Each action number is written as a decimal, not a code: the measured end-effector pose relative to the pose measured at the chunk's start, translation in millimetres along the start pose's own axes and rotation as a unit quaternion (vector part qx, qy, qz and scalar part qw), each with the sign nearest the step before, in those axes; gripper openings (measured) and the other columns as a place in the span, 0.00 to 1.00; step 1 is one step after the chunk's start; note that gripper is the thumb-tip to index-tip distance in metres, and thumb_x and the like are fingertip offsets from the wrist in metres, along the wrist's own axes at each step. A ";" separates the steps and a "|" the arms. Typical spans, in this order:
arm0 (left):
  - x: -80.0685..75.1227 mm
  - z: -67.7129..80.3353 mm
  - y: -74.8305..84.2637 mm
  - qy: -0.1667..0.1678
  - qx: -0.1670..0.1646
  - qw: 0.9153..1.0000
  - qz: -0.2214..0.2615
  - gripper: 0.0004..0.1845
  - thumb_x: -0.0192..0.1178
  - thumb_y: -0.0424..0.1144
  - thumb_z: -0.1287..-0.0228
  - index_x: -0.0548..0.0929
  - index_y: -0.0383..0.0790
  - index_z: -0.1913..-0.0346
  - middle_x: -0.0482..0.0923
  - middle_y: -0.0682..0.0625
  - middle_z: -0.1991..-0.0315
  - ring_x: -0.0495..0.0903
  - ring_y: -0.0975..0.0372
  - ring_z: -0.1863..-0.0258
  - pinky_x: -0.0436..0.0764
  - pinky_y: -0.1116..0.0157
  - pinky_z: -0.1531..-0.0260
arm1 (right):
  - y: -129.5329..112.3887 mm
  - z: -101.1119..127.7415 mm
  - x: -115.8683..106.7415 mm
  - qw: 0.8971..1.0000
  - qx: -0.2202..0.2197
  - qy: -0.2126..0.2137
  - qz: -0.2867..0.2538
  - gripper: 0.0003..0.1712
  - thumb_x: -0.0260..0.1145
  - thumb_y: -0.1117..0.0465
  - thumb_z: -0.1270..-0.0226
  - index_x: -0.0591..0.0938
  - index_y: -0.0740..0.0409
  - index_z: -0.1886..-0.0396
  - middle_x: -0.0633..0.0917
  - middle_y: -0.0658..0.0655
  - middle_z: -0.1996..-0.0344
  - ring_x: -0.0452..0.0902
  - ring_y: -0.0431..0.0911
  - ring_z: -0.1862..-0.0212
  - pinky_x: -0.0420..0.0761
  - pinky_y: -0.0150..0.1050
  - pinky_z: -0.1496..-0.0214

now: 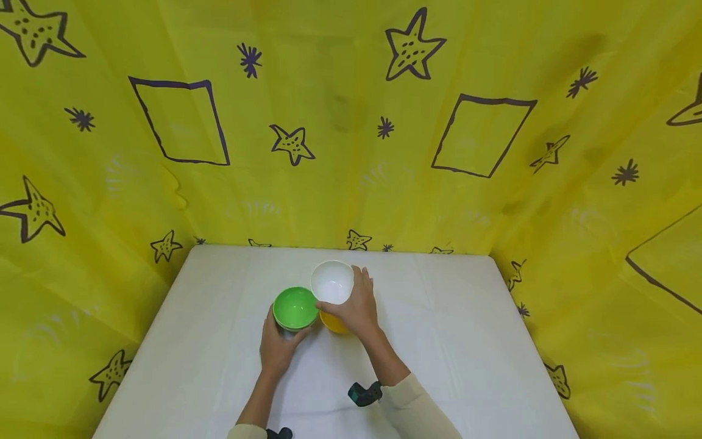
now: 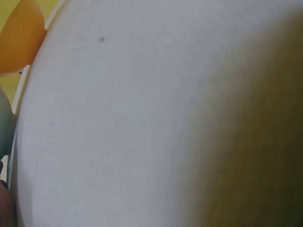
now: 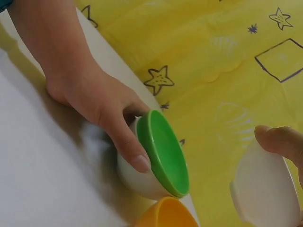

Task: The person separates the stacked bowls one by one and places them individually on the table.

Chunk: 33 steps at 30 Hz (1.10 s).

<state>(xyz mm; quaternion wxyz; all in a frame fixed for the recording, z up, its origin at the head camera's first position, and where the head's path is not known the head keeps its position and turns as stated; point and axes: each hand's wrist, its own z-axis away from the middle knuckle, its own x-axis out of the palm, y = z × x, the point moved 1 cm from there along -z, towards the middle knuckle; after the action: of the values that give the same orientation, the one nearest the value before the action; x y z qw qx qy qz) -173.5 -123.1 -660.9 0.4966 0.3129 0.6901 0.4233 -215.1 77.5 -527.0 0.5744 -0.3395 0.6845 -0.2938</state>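
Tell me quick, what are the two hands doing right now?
Left hand: closed, gripping the green bowl by its white outer wall.
Right hand: closed, holding the white bowl above the orange bowl.

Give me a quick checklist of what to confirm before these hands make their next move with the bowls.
1. Left hand grips the green bowl: ok.
2. Right hand holds the white bowl by its rim: ok.
3. White bowl lifted off the table: ok, judging by the right wrist view.
4. Orange bowl sits free below the right hand: ok.
5. Bowls are empty: green and white ok; orange cannot tell.
6. Room on the table around the bowls: ok.
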 end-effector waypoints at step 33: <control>-1.2 0.3 1.1 -0.007 -0.023 1.000 0.000 0.61 0.83 0.49 0.48 0.56 0.41 0.17 0.63 0.36 0.23 0.62 0.42 0.24 0.60 0.36 0.27 | 41.6 5.2 -53.0 0.994 0.094 0.057 -0.009 0.67 0.88 0.46 0.53 0.59 0.61 0.20 0.56 0.71 0.20 0.47 0.74 0.21 0.68 0.73 0.31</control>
<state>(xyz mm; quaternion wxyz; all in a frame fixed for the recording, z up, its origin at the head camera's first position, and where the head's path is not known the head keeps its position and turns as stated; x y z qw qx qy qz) -172.9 -123.5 -659.4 0.5082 0.3046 0.6769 0.4368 -209.5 144.8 -529.7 0.5614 -0.2728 0.6823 -0.3806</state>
